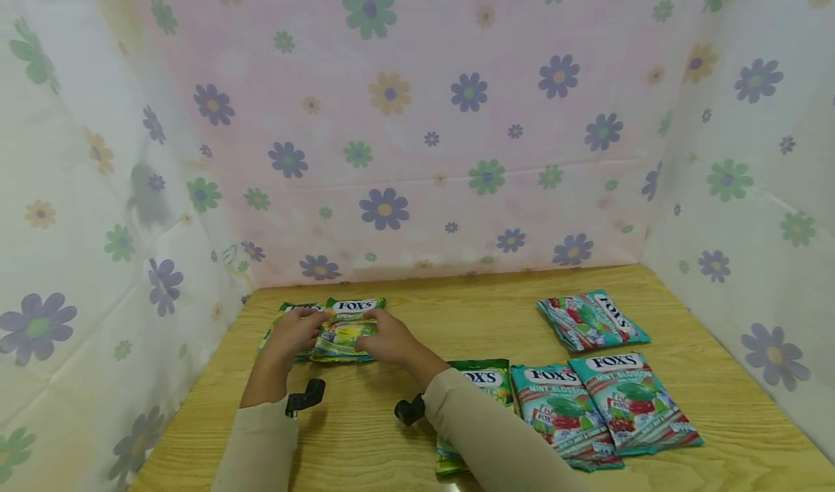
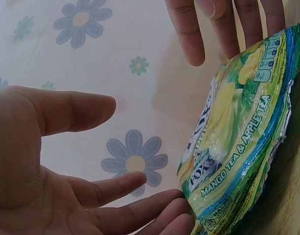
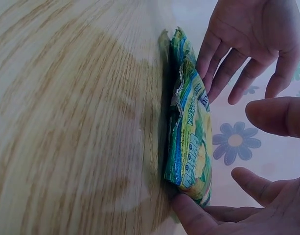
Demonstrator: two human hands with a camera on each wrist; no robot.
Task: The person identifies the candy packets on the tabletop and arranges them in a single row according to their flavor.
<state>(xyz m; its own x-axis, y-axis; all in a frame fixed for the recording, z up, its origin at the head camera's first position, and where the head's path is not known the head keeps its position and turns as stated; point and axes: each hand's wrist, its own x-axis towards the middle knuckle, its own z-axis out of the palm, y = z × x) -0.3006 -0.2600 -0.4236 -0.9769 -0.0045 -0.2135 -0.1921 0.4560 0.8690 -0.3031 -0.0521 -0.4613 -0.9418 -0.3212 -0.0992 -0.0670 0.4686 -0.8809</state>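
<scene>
Fingers (image 2: 140, 210), spread apart on left hand (image 1: 293, 336) and right hand (image 1: 393, 338), flank a glossy, crinkled green-and-yellow FOX'S bag (image 1: 342, 335).

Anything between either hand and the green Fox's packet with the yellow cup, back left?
Nothing visible: the left hand and right hand flank the packet directly. The other green packet lies close on its left, partly hidden by the left hand, but leaves its printed front uncovered.

From above and well behind the person's fingers (image 1: 383, 323), the head view faces forward and down; both wrist views, rolled sideways, look past close-by fingers, sharing a glossy green-and-yellow plastic candy bag (image 2: 233, 142) and pale flower-printed cloth (image 2: 105, 63) beyond.
</scene>
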